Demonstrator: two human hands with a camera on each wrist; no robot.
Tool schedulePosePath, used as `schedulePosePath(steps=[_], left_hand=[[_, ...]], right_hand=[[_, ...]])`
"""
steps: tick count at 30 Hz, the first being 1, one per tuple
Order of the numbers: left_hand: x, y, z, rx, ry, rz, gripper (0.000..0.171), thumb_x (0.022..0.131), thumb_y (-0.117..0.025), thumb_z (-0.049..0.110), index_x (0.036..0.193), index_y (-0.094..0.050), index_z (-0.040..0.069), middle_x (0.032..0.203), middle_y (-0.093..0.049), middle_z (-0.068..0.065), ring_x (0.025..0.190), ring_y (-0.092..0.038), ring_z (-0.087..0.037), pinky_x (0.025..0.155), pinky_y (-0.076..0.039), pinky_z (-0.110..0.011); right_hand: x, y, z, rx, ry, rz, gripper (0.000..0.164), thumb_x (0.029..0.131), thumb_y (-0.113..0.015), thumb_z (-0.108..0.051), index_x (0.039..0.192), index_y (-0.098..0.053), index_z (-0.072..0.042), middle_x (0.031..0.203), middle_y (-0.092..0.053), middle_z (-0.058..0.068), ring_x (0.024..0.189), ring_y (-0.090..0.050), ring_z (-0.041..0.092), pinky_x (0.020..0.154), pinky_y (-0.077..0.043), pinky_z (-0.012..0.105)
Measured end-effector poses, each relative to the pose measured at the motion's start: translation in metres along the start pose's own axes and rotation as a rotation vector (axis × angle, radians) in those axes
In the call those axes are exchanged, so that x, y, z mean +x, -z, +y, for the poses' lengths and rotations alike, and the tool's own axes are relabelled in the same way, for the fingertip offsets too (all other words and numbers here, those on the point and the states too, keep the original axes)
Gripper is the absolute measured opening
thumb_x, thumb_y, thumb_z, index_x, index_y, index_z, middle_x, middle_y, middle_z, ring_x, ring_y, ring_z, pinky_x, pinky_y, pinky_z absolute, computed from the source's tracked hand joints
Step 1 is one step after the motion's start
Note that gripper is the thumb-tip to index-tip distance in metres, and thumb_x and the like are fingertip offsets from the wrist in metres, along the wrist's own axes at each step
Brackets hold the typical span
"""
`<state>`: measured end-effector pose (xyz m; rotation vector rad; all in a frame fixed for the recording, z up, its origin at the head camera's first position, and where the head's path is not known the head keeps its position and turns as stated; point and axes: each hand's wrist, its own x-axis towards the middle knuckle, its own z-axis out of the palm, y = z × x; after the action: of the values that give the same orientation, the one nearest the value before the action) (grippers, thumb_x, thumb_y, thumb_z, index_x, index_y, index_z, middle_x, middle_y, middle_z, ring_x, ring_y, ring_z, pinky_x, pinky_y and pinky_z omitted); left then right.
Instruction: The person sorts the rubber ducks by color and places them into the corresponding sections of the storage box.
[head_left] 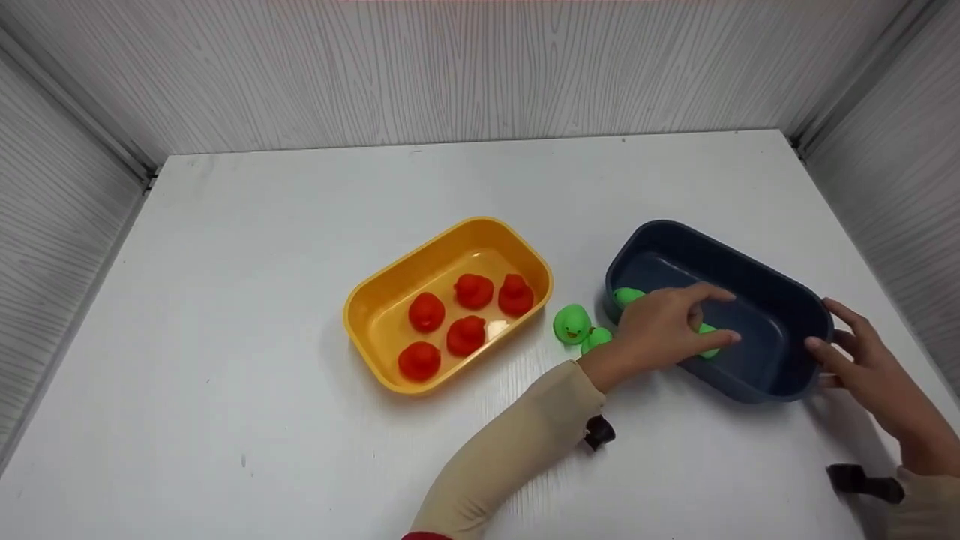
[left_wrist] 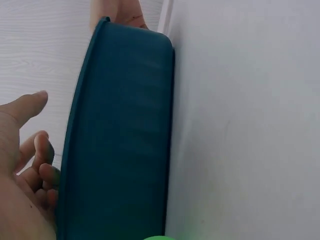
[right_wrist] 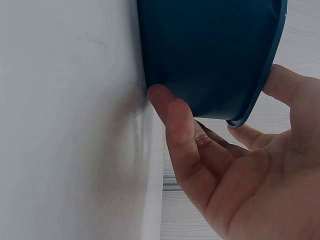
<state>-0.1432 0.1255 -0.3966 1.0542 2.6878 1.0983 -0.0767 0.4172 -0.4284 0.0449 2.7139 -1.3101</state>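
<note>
Above the dark blue bin (head_left: pixel 757 330) my left hand (head_left: pixel 664 324) reaches in over the near wall, thumb and index finger spread apart with nothing between them. One green rubber duck (head_left: pixel 707 342) shows in the bin just below this hand, and another green duck (head_left: pixel 627 296) lies at the bin's left end. My right hand (head_left: pixel 874 367) holds the bin's right end. In the right wrist view its thumb is at the rim and its fingers (right_wrist: pixel 181 132) lie against the outer wall. Two green ducks, one nearer (head_left: pixel 598 340) and one farther (head_left: pixel 572 324), sit on the table left of the bin.
A yellow bin (head_left: pixel 360 330) with several red rubber ducks (head_left: pixel 466 335) stands left of the green ones. The white table (head_left: pixel 225 300) ends at grey wood-grain panels (head_left: pixel 480 75) at the back and sides. Black straps (head_left: pixel 598 433) hang at both wrists.
</note>
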Motion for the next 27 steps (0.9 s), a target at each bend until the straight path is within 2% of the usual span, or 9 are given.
schedulePosePath(steps=[4, 9, 14, 17, 19, 21, 24, 27], left_hand=[[-0.005, 0.007, 0.002, -0.085, -0.033, 0.054, 0.047, 0.086, -0.068, 0.048, 0.127, -0.06, 0.027, 0.068, -0.054, 0.013, 0.056, -0.042, 0.003, 0.049, -0.03, -0.011], [-0.014, 0.015, 0.001, -0.256, -0.044, 0.11, 0.046, 0.085, -0.072, 0.039, 0.126, -0.061, 0.022, 0.067, -0.053, 0.009, 0.054, -0.039, 0.0, 0.049, -0.026, -0.011], [-0.026, 0.026, -0.005, -0.397, -0.045, 0.16, 0.051, 0.083, -0.076, 0.031, 0.128, -0.058, 0.016, 0.069, -0.052, 0.004, 0.057, -0.04, -0.001, 0.053, -0.028, -0.01], [-0.032, 0.033, -0.011, -0.424, -0.042, 0.176, 0.052, 0.083, -0.076, 0.029, 0.129, -0.057, 0.014, 0.07, -0.051, 0.004, 0.059, -0.041, -0.002, 0.055, -0.03, -0.011], [-0.035, 0.038, -0.015, -0.454, -0.045, 0.184, 0.05, 0.084, -0.075, 0.026, 0.128, -0.057, 0.013, 0.07, -0.05, 0.003, 0.059, -0.041, -0.002, 0.056, -0.032, -0.012], [-0.04, 0.043, -0.019, -0.474, -0.042, 0.186, 0.047, 0.084, -0.075, 0.025, 0.126, -0.057, 0.013, 0.069, -0.049, 0.003, 0.06, -0.042, -0.001, 0.057, -0.034, -0.012], [-0.047, 0.048, -0.025, -0.487, -0.039, 0.188, 0.044, 0.084, -0.075, 0.024, 0.123, -0.058, 0.012, 0.067, -0.048, 0.002, 0.06, -0.042, -0.001, 0.058, -0.036, -0.013], [-0.054, 0.052, -0.032, -0.465, -0.017, 0.179, 0.045, 0.084, -0.075, 0.025, 0.123, -0.058, 0.012, 0.067, -0.048, 0.003, 0.06, -0.041, 0.0, 0.057, -0.035, -0.014]], right_hand=[[0.0, -0.001, 0.0, -0.006, -0.001, 0.005, 0.067, 0.102, -0.045, -0.023, 0.156, -0.005, -0.029, 0.129, -0.036, 0.027, 0.088, -0.054, -0.014, 0.066, -0.052, 0.018], [-0.001, -0.001, -0.002, 0.001, 0.002, -0.002, 0.066, 0.103, -0.044, -0.023, 0.156, -0.004, -0.029, 0.132, -0.027, 0.039, 0.089, -0.052, -0.015, 0.066, -0.051, 0.017], [0.0, -0.002, -0.002, 0.001, -0.011, -0.015, 0.066, 0.103, -0.042, -0.024, 0.155, -0.002, -0.03, 0.135, -0.025, 0.042, 0.09, -0.051, -0.017, 0.066, -0.051, 0.017], [0.0, -0.001, -0.002, -0.005, -0.018, -0.02, 0.067, 0.103, -0.042, -0.026, 0.155, 0.0, -0.031, 0.136, -0.024, 0.043, 0.089, -0.049, -0.018, 0.066, -0.05, 0.016], [0.0, -0.001, -0.002, -0.005, -0.013, -0.022, 0.067, 0.103, -0.042, -0.025, 0.155, -0.001, -0.031, 0.135, -0.033, 0.034, 0.09, -0.051, -0.017, 0.067, -0.05, 0.017], [0.0, -0.001, -0.001, 0.003, -0.006, -0.023, 0.067, 0.103, -0.043, -0.023, 0.155, -0.002, -0.031, 0.13, -0.043, 0.015, 0.09, -0.053, -0.015, 0.067, -0.05, 0.017], [-0.001, 0.0, 0.0, 0.015, 0.005, -0.027, 0.066, 0.103, -0.043, -0.022, 0.155, -0.003, -0.03, 0.121, -0.04, -0.013, 0.091, -0.056, -0.013, 0.068, -0.051, 0.018], [-0.001, 0.001, 0.0, 0.016, 0.009, -0.029, 0.067, 0.103, -0.043, -0.022, 0.155, -0.003, -0.03, 0.119, -0.037, -0.019, 0.091, -0.055, -0.013, 0.068, -0.051, 0.018]])
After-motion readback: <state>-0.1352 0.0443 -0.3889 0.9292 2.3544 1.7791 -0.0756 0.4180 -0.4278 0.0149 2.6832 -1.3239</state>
